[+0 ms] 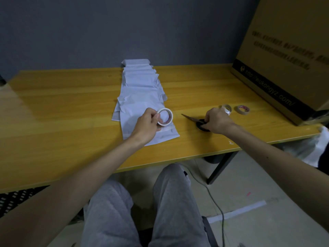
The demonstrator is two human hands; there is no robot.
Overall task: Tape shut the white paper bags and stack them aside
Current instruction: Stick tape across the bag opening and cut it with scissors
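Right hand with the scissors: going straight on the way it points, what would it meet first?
Probably the tape roll that the left hand holds above the white paper bags: the right hand grips the scissors with the tip aimed left at it. Depth is unclear, so it might miss.

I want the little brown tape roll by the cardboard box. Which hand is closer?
Right. The right hand grips black-handled scissors left of the brown tape roll; the left hand holds a white tape roll farther left.
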